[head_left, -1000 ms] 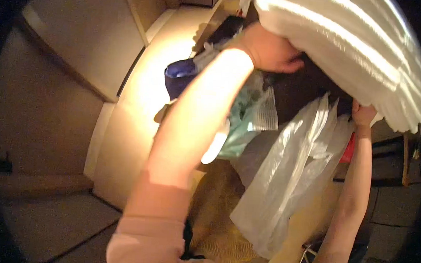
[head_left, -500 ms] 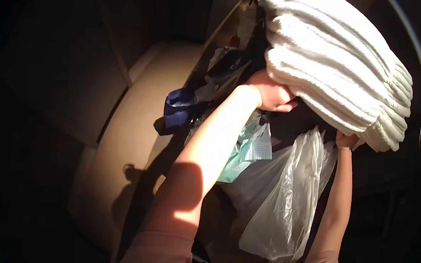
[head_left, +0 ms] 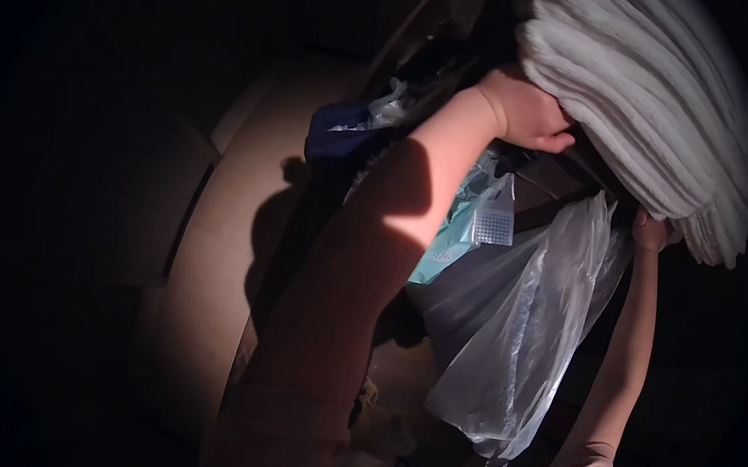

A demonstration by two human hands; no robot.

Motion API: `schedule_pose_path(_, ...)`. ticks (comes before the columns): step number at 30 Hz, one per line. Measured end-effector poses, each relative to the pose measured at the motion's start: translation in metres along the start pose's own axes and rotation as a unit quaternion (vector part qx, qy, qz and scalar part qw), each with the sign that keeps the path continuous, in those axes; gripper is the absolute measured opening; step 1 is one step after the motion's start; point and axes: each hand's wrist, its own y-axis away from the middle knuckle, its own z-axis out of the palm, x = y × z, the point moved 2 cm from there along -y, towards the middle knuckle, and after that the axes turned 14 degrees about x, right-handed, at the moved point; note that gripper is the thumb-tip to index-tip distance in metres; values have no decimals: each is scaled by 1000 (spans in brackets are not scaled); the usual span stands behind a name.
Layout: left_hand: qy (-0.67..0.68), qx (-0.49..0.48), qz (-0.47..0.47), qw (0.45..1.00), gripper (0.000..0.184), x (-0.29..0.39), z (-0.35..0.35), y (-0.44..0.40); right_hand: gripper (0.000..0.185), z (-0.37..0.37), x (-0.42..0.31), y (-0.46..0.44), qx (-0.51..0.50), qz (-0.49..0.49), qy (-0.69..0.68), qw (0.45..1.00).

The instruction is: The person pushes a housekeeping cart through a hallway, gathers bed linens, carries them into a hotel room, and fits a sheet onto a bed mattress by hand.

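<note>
Fingers of my left hand (head_left: 528, 110): bent against the lower left edge of the white stack (head_left: 631, 86), thumb in view, the rest hidden by cloth; I judge them to be grasping that edge
Fingers of my right hand (head_left: 650, 231): tucked at the lower edge of the stack, near its drooping corner; tips out of sight; I judge them to be grasping the cloth there
White stack: taken as landmark; thick, soft-looking folds, layered and tilted, the upper part running out of view
Drooping corner: loose layers hang lower than the rest, just beside my right hand
Clear bag (head_left: 520, 343): below the stack, near my right forearm (head_left: 635, 332); whether my right fingers also pinch its top, I cannot tell
Teal packet (head_left: 449, 250): below and left of the stack, partly behind my left forearm (head_left: 459, 141)
Blue bag (head_left: 337, 130): left of the stack, well apart from it, with crumpled white plastic (head_left: 391, 106) beside it
Brown panel (head_left: 207, 275): farther left of the stack than the blue bag, crossed by a dark shadow
Handling of the stack: best borne with both hands well under the edge, palms spread, pull kept even so the layers do not shear
Fault risk: in my judgement the loose corner could slide out first; gathering it inward and keeping the clear bag free of the grip would be sound
Lighting: poor around the stack; finer contact not verifiable
</note>
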Motion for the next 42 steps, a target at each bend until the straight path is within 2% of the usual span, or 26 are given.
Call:
schedule_pose_path(1, -13, 41, 24, 999, 30, 1, 0, 0, 49, 3, 7, 2, 17, 27, -77, 997)
schedule_pose_path(2, -30, 81, 51, 995, 31, 1, -4, -2, 52, 2, 7, 3, 106, -22, -91, 990)
schedule_pose_path(4, -24, 74, 21, 997, 31, 3, -11, -2, 55, -1, 11, 6, 89, -57, -110, 988)
schedule_pose_path(8, -38, 122, 34, 991, 30, 1, -15, -2, 55, -7, 8, 2, 122, -29, -118, 985)
schedule_pose_path(10, -42, 142, 62, 987, 32, -3, -9, 2, 55, -16, 8, 4, 116, -60, -165, 978)
schedule_pose_path(11, -37, 143, 61, 987, 32, -4, -6, 5, 55, -16, 6, 5, 112, -59, -162, 979)
schedule_pose_path(13, -35, 50, 1, 998, 35, -3, -10, 6, 54, -13, 6, -1, 127, -66, -156, 977)
schedule_pose_path(14, -36, 52, 1, 998, 35, -3, -11, 6, 54, -10, 7, -4, 128, -67, -156, 977)
schedule_pose_path(16, -62, 101, 43, 992, 38, -2, -8, 2, 41, -15, -1, -2, 138, -65, -129, 980)
schedule_pose_path(17, -96, 103, 73, 987, 41, -2, -10, 0, 36, -36, -20, -12, 217, -99, -135, 962)
schedule_pose_path(18, -102, 102, 81, 986, 41, -6, -13, -4, 36, -26, -16, -22, 225, -95, -136, 960)
schedule_pose_path(20, -104, 15, -5, 995, 44, 3, -6, 2, 52, 0, -3, 5, 82, 1, -196, 977)
schedule_pose_path(21, -94, 8, 0, 996, 44, 7, -3, 6, 54, 30, 13, 20, 42, -29, -85, 995)
schedule_pose_path(22, -128, 37, 12, 991, 45, 7, -6, 5, 54, 20, 10, 22, 44, -24, -81, 995)
schedule_pose_path(24, -170, 73, 15, 983, 46, 6, -7, -2, 53, 4, -5, 12, 159, -105, -95, 977)
schedule_pose_path(28, -170, 25, -13, 985, 47, 10, -6, 0, 51, -12, -12, 3, 157, -95, -125, 975)
schedule_pose_path(30, -162, 17, -12, 987, 46, 5, -1, 2, 48, -4, -1, 5, 63, -88, -54, 993)
schedule_pose_path(31, -152, 46, 4, 987, 46, 6, 2, 1, 48, -4, 5, 9, 61, -93, -47, 993)
schedule_pose_path(33, -149, 83, 34, 985, 45, -6, 0, -9, 51, -10, 8, 9, 88, -127, -64, 986)
schedule_pose_path(34, -120, 67, 36, 990, 45, -11, 4, -9, 51, -13, 9, 3, 105, -133, -67, 983)
schedule_pose_path(35, -87, 45, 26, 995, 45, -10, 7, -4, 52, -22, 15, 7, 40, -112, -129, 984)
schedule_pose_path(37, -91, 69, 29, 993, 45, -10, -2, 1, 52, -30, 5, -6, -8, -87, -183, 979)
schedule_pose_path(40, -76, 62, 27, 995, 45, -21, -6, 5, 56, -36, -31, -3, 152, -96, -90, 980)
schedule_pose_path(42, -87, 45, 9, 995, 41, -19, -8, 6, 56, -43, -38, 0, 158, -83, -89, 980)
